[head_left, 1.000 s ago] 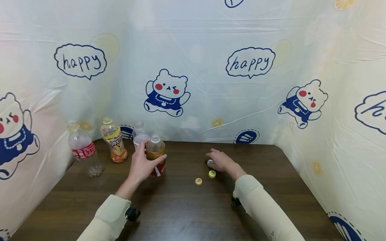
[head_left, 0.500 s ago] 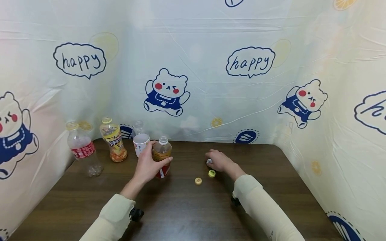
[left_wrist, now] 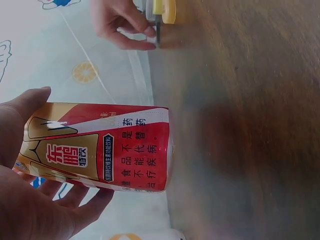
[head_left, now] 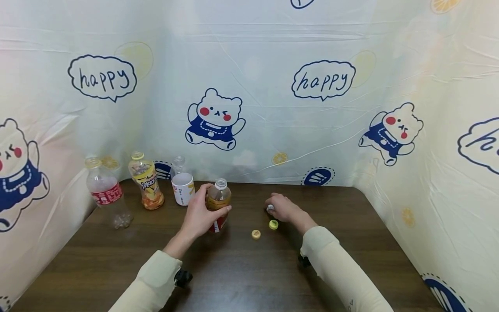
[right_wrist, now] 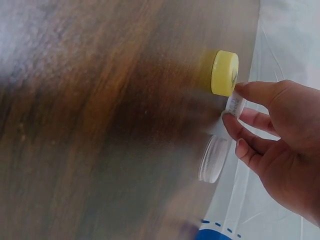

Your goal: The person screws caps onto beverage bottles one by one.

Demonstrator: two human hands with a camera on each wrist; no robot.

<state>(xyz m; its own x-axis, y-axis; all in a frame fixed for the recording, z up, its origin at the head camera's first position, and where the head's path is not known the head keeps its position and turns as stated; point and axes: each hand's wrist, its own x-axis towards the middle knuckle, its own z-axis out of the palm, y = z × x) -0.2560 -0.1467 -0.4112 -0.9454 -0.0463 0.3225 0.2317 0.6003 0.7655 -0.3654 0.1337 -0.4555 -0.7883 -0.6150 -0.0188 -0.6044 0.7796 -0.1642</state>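
Observation:
My left hand (head_left: 202, 214) grips a drink bottle (head_left: 219, 201) with a red and gold label around its middle. The bottle stands upright and its neck has no cap. In the left wrist view the label side of the bottle (left_wrist: 100, 147) faces me, thumb on one side and fingers on the other. Over on the right, my right hand (head_left: 285, 209) pinches a small white cap (right_wrist: 235, 104) between thumb and fingers at the tabletop. A yellow cap (right_wrist: 225, 73) lies close by the thumb, and a whitish ridged lid (right_wrist: 214, 159) lies by the other fingers, hidden in the head view.
An orange-yellow cap (head_left: 256, 234) lies in front of the yellow one. At the back left stand a clear bottle with a red label (head_left: 108, 196), a yellow-labelled bottle (head_left: 149, 184) and a white cup (head_left: 183, 189) with a clear bottle neck (head_left: 179, 164) behind it. A printed curtain surrounds the table.
My left hand has carried the red and gold bottle to the right, away from the white cup, which shows more fully. My right hand stays at the white cap.

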